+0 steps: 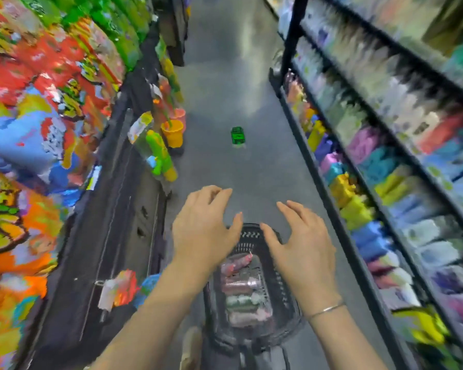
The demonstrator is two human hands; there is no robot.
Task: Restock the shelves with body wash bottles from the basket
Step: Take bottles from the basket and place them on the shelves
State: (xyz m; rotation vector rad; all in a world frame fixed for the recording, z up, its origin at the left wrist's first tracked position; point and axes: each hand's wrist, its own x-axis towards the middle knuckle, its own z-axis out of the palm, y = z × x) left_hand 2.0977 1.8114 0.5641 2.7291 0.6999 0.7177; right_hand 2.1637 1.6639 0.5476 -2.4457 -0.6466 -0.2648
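Along the 3 o'clock side of the aisle runs the tall dark shelving (364, 166), its tiers crowded with blurred, many-coloured bottles; at 6 o'clock on the grey floor (225, 84) stands the black mesh basket (251, 232), several pink and green body wash bottles (241, 287) lying inside it. Above the basket hover the left hand (201, 228) and the right hand (302, 249), apart, fingers spread and holding nothing; judging by the loaded basket, restocking appears barely begun, with every visible bottle left to shelve; a small green object (237, 135) lies at 12 o'clock.
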